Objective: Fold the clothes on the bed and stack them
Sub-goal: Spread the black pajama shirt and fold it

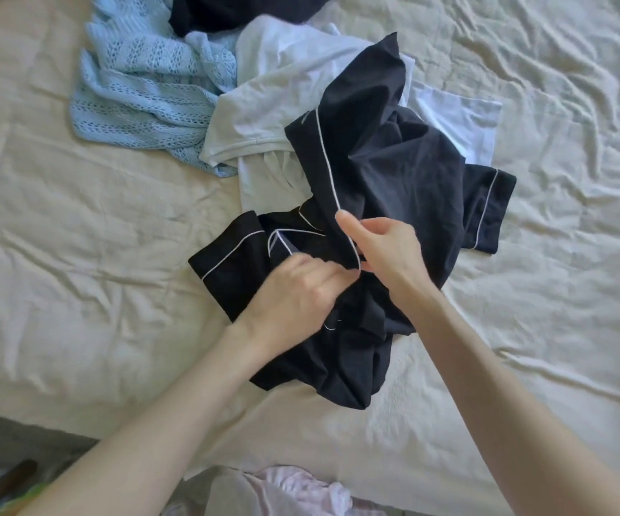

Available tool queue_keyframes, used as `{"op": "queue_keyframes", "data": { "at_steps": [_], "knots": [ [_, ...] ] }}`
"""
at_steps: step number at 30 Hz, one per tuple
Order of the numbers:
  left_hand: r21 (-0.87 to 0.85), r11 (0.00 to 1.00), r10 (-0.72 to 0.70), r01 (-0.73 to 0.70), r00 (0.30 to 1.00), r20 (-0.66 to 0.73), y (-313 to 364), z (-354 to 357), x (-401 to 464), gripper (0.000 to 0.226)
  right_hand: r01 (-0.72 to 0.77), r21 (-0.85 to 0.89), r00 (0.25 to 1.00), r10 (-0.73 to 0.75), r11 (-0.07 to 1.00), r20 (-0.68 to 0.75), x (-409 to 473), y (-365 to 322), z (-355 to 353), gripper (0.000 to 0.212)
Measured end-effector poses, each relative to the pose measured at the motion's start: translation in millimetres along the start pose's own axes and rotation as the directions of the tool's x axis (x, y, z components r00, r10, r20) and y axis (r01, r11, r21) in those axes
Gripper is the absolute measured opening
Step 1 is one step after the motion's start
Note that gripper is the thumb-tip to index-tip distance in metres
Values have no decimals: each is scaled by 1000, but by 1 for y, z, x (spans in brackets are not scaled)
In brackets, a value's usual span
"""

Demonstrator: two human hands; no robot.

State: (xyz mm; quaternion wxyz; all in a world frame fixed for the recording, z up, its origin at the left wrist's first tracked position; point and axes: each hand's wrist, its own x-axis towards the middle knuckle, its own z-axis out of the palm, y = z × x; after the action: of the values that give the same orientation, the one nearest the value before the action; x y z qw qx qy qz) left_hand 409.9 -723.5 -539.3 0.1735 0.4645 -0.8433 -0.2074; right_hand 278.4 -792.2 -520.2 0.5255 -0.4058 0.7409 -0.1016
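A crumpled black shirt with white piping (394,169) lies in the middle of the bed (77,236). My right hand (384,251) pinches its piped front edge and holds that edge lifted. My left hand (293,296) is blurred and grips the black fabric right beside it, near the collar. Behind the black shirt lie a white garment (282,87), a light blue knit (144,91) and another dark garment (234,11) at the far edge of the view.
The cream bedcover is wrinkled, with bare stretches at left and right. The bed's near edge (58,422) runs along the lower left, with floor clutter below it. Pale pink fabric (293,489) shows at the bottom, close to me.
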Motion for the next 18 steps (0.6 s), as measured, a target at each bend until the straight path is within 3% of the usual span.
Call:
{"op": "queue_keyframes", "data": {
  "at_steps": [3, 5, 6, 8, 11, 14, 16, 18],
  "knots": [
    [-134, 986, -74, 102, 977, 201, 7, 3, -8, 38, -43, -120, 999, 46, 992, 21, 12, 9, 7, 33],
    [-158, 963, -160, 219, 933, 323, 7, 4, -15, 42, -12, -198, 1000, 12, 980, 0, 11, 14, 11, 25],
    [-157, 954, -187, 256, 916, 353, 7, 4, -19, 42, 18, -173, 1000, -18, 985, -2, 8, 15, 13, 24],
    [-168, 932, -238, 320, 893, 382, 7, 0, -25, 38, -2, 84, 1000, 0, 996, 17, 1, 19, 16, 19],
    [-202, 866, -372, 457, 860, 350, 3, -22, -32, 34, -214, 527, 977, 181, 823, 115, -12, 21, 14, 14],
    [-248, 819, -461, 518, 851, 252, 0, -53, -33, 31, -342, 705, 936, 290, 622, 198, -34, 16, 12, 14],
    [-242, 832, -462, 500, 865, 197, 3, -76, -31, 32, -310, 714, 943, 296, 628, 149, -53, 8, 10, 10],
    [-233, 851, -446, 471, 882, 152, 8, -97, -29, 35, -232, 632, 963, 268, 739, 39, -72, -1, 5, 15]
  ]
}}
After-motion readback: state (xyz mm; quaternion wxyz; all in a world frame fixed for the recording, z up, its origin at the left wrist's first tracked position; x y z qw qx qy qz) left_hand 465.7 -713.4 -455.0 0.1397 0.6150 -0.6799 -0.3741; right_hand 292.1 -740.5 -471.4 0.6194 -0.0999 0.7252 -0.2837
